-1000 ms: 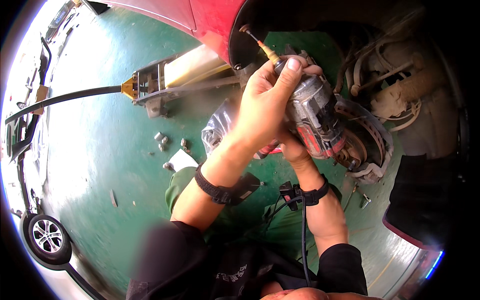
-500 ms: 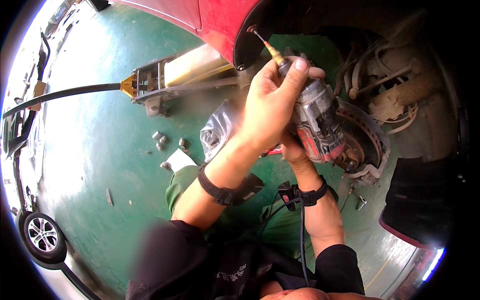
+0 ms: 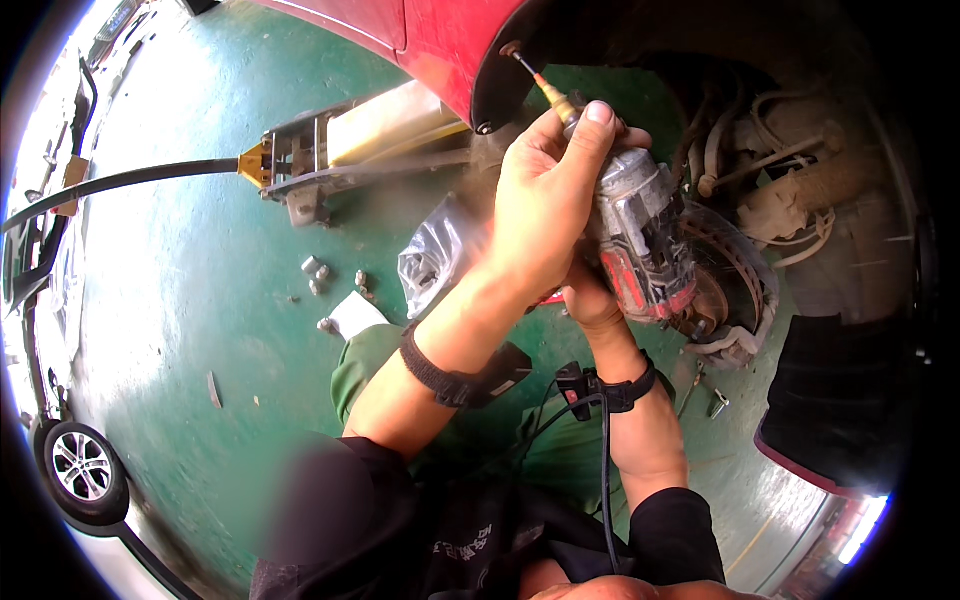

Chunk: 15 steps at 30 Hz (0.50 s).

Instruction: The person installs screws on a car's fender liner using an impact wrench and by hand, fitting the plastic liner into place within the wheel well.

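Power tool (image 3: 640,240), probably heavy and stiff, left of the brake disc (image 3: 738,262)
Our left hand (image 3: 548,190) grips its nose (image 3: 632,174), where we'd brace; our right hand's (image 3: 592,301) hidden fingers we cannot tell.

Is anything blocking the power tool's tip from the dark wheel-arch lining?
Nothing visible stands between the tip and the dark wheel-arch lining, though I can't tell whether they touch. The left hand grips the front of the power tool, behind the tip.
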Each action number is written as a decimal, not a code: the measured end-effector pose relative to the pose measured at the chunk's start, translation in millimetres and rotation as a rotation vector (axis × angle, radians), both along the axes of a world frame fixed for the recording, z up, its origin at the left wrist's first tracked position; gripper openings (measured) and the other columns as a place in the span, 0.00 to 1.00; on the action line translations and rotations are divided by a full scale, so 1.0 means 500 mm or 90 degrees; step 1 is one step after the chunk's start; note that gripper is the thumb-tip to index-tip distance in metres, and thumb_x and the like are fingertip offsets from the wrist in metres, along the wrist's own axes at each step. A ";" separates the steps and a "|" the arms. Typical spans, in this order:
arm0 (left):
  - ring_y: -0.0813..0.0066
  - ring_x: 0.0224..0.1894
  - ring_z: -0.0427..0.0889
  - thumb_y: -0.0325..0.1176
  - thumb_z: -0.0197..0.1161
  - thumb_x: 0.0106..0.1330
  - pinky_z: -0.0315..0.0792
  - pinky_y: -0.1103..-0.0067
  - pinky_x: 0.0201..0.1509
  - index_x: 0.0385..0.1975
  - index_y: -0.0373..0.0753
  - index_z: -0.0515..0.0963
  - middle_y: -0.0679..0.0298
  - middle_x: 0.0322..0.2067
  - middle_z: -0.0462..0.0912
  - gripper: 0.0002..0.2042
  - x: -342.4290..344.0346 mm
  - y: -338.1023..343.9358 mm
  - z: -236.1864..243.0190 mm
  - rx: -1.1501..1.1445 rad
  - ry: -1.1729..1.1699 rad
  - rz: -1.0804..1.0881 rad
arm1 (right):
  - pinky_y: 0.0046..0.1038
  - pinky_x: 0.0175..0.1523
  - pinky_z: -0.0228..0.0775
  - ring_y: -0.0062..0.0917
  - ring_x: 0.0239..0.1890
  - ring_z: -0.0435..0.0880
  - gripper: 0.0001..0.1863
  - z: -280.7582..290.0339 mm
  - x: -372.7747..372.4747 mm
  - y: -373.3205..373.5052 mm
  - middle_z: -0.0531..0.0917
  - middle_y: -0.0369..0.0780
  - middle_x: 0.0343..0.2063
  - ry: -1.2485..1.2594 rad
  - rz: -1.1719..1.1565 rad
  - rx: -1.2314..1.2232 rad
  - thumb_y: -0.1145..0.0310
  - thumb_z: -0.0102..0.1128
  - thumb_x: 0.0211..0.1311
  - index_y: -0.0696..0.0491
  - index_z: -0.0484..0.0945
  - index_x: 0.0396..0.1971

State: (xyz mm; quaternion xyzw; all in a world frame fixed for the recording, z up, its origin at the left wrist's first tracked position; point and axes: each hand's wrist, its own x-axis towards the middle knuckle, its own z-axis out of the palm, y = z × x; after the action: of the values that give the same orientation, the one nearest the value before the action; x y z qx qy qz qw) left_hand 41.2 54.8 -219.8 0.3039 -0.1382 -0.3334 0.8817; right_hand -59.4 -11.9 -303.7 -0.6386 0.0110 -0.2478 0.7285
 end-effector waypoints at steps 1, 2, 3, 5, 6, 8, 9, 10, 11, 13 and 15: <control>0.72 0.38 0.86 0.39 0.59 0.75 0.82 0.75 0.46 0.40 0.34 0.77 0.54 0.40 0.87 0.12 0.000 0.000 0.000 -0.004 0.008 0.009 | 0.30 0.65 0.66 0.28 0.62 0.72 0.48 0.005 0.000 0.002 0.73 0.40 0.60 0.012 0.047 0.029 0.44 0.74 0.54 0.56 0.63 0.67; 0.72 0.38 0.86 0.39 0.59 0.75 0.82 0.75 0.46 0.40 0.34 0.77 0.54 0.40 0.87 0.12 -0.001 0.000 0.003 -0.005 0.008 0.008 | 0.32 0.68 0.64 0.30 0.65 0.70 0.48 0.011 -0.002 0.002 0.72 0.41 0.62 0.027 0.090 0.057 0.44 0.74 0.54 0.56 0.62 0.68; 0.71 0.38 0.86 0.40 0.60 0.75 0.82 0.75 0.45 0.39 0.35 0.77 0.53 0.40 0.87 0.13 -0.001 0.002 0.007 0.005 0.012 0.005 | 0.32 0.67 0.64 0.30 0.64 0.71 0.47 0.013 0.002 0.012 0.72 0.41 0.62 0.016 0.010 0.002 0.46 0.74 0.55 0.57 0.62 0.67; 0.71 0.38 0.86 0.40 0.60 0.75 0.82 0.75 0.45 0.39 0.35 0.78 0.53 0.39 0.87 0.13 0.002 0.005 0.009 0.014 0.014 0.001 | 0.32 0.67 0.65 0.30 0.63 0.72 0.47 0.022 0.005 0.018 0.73 0.41 0.61 0.004 -0.070 -0.054 0.47 0.73 0.55 0.57 0.63 0.67; 0.70 0.38 0.86 0.41 0.60 0.74 0.82 0.75 0.45 0.39 0.35 0.78 0.53 0.39 0.87 0.13 0.006 0.006 0.005 0.014 0.010 0.003 | 0.33 0.67 0.65 0.30 0.63 0.72 0.46 0.030 0.008 0.017 0.73 0.42 0.61 -0.019 -0.082 -0.109 0.49 0.73 0.55 0.57 0.63 0.67; 0.71 0.37 0.86 0.41 0.61 0.74 0.82 0.75 0.44 0.39 0.35 0.78 0.53 0.39 0.87 0.13 0.006 0.006 0.004 0.003 0.014 -0.002 | 0.33 0.67 0.65 0.30 0.63 0.72 0.44 0.037 0.012 0.024 0.73 0.42 0.61 -0.016 -0.096 -0.104 0.51 0.72 0.56 0.57 0.62 0.67; 0.71 0.37 0.86 0.41 0.61 0.74 0.82 0.75 0.44 0.39 0.35 0.78 0.53 0.39 0.87 0.13 0.004 0.005 0.004 0.002 0.014 -0.002 | 0.33 0.67 0.65 0.30 0.63 0.72 0.44 0.040 0.014 0.027 0.73 0.42 0.61 -0.014 -0.103 -0.101 0.53 0.72 0.57 0.57 0.62 0.67; 0.72 0.37 0.86 0.40 0.61 0.74 0.82 0.76 0.44 0.39 0.34 0.78 0.54 0.38 0.87 0.13 0.001 0.002 0.005 0.004 0.013 0.012 | 0.33 0.68 0.64 0.31 0.64 0.71 0.43 0.038 0.015 0.025 0.72 0.42 0.62 -0.016 -0.106 -0.092 0.54 0.71 0.58 0.57 0.61 0.68; 0.72 0.37 0.86 0.40 0.61 0.74 0.82 0.76 0.44 0.39 0.34 0.78 0.54 0.38 0.87 0.13 -0.002 -0.002 0.004 0.006 0.015 0.023 | 0.34 0.69 0.62 0.31 0.66 0.69 0.43 0.030 0.014 0.025 0.71 0.43 0.63 0.015 -0.087 -0.064 0.55 0.70 0.59 0.57 0.60 0.69; 0.75 0.35 0.85 0.39 0.61 0.74 0.81 0.78 0.43 0.39 0.33 0.78 0.55 0.36 0.87 0.13 -0.003 -0.005 0.003 0.027 -0.002 0.049 | 0.34 0.71 0.59 0.32 0.68 0.66 0.42 0.015 0.014 0.025 0.68 0.43 0.66 0.075 -0.047 -0.006 0.57 0.68 0.61 0.56 0.59 0.70; 0.77 0.34 0.84 0.39 0.61 0.75 0.80 0.80 0.41 0.40 0.32 0.78 0.57 0.35 0.87 0.14 -0.005 -0.010 0.002 0.073 -0.046 0.088 | 0.34 0.74 0.54 0.32 0.71 0.61 0.42 -0.041 0.014 0.008 0.64 0.44 0.69 0.079 -0.085 -0.017 0.58 0.66 0.62 0.55 0.56 0.72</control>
State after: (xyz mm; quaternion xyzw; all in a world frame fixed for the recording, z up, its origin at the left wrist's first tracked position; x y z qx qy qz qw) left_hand 38.6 49.7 -218.9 0.3745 -0.1294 -0.2680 0.8782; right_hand -52.3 -8.0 -324.1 -0.6602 0.0954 -0.2557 0.6998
